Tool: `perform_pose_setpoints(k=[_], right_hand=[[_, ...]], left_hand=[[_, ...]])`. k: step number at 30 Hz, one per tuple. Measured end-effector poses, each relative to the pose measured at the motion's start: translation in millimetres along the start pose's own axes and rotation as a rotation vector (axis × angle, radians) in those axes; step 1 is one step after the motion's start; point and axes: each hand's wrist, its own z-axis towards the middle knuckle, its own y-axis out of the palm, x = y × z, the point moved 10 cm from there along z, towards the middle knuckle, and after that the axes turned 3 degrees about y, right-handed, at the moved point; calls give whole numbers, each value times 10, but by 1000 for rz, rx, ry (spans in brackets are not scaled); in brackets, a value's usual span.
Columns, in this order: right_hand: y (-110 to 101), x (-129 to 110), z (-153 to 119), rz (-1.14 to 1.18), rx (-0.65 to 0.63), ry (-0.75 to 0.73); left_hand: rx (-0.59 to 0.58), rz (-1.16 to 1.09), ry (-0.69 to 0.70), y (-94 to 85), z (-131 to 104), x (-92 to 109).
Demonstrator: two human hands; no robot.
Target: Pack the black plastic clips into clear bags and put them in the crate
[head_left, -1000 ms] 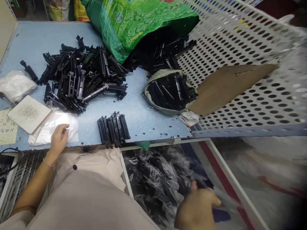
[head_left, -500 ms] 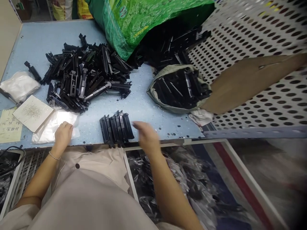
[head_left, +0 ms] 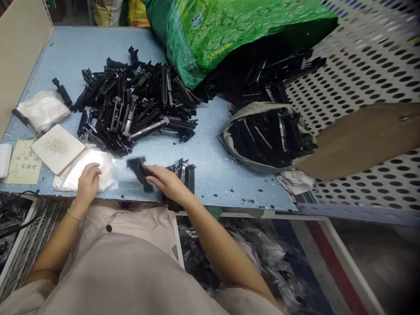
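Observation:
My right hand (head_left: 166,181) grips a black plastic part (head_left: 141,173), a slim piece with a notched end, held over the front of the table and blurred by motion. Behind that hand, a short row of similar black parts (head_left: 187,175) stands side by side near the edge, partly hidden by my hand and forearm. My left hand (head_left: 88,180) lies on a stack of clear plastic bags (head_left: 108,173), its fingers loosely bent and slightly apart. A large pile of black parts (head_left: 131,100) covers the middle of the table.
A green woven sack (head_left: 203,39) spills black parts at the back. To its front right sits an olive cloth bag (head_left: 259,168) of black parts. A whitish square board (head_left: 59,151), a yellow handwritten note (head_left: 24,164) and another bag bundle (head_left: 46,109) lie left. A perforated panel (head_left: 367,83) stands right.
My right hand has moved left across the row and now carries one black part. My left hand stays on the bags, its fingers slightly more apart. The view has shifted.

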Motion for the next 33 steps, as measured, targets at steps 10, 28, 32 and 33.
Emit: perform_pose_setpoints(k=[10, 28, 32, 33], right_hand=[[1586, 105, -223, 1297, -362, 692], [311, 279, -399, 1061, 300, 344], [38, 326, -637, 894, 396, 337], [-27, 366, -722, 843, 438, 349]], left_hand=[[-106, 245, 180, -5, 52, 170], [-163, 99, 779, 843, -316, 1407], [-301, -10, 902, 1143, -432, 1692], [-309, -42, 908, 1188, -442, 1730]])
